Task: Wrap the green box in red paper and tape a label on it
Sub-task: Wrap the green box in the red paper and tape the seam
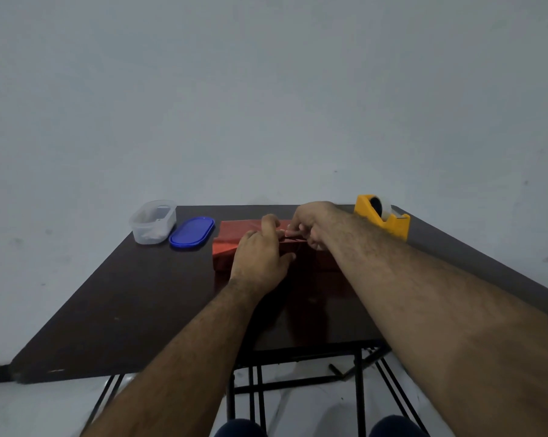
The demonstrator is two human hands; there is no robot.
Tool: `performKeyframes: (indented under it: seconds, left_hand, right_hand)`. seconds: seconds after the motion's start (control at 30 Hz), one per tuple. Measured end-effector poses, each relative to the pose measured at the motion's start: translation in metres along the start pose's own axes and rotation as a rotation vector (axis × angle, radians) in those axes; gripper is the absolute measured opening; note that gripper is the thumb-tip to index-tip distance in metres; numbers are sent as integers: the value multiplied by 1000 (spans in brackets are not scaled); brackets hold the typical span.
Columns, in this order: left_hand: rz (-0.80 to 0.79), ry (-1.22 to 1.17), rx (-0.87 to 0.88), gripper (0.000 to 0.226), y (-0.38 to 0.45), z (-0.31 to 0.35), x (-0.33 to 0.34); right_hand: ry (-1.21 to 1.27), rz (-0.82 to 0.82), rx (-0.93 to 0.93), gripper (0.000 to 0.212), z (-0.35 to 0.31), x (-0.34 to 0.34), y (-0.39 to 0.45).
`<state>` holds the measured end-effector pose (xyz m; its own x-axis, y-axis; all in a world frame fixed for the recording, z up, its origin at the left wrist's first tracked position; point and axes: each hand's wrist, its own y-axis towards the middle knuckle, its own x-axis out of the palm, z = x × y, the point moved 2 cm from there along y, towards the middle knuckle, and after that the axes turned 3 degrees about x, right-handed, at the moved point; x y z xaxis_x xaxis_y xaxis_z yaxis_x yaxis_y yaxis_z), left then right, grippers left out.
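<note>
A box covered in red paper lies on the dark table, toward its far side. No green shows; the paper hides the box. My left hand rests on top of the wrapped box, its fingers pressing the paper down. My right hand is just beyond, fingers curled and pinching something small over the paper's top seam, too small to make out clearly. A yellow tape dispenser stands at the far right corner. I see no label.
A clear plastic tub sits at the far left of the table, with its blue oval lid lying beside it. A pale wall rises right behind the table. Black metal legs and my knees show below the near edge.
</note>
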<state>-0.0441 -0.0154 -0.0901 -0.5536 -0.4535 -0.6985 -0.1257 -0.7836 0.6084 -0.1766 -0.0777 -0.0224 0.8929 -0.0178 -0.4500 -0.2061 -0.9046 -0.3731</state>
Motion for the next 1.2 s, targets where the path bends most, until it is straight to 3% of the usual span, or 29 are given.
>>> performKeyframes:
  seconds: [0.4,0.57,0.7,1.2]
  left_hand:
    - [6,33,26,70,-1,2,-1]
    - [2,157,121,40,3,-3,3]
    - [3,160,135,34,8,-6,4]
    - [8,138,152,32,5,-4,3]
  right_hand:
    - [-158,-75,64,16,0,6,1]
    - [-212,-109,47,13,1,2,-9]
    - [-291,-130,27,22,-2,-1,-17]
    - [-212,-88,-18,15,12,-4,-22]
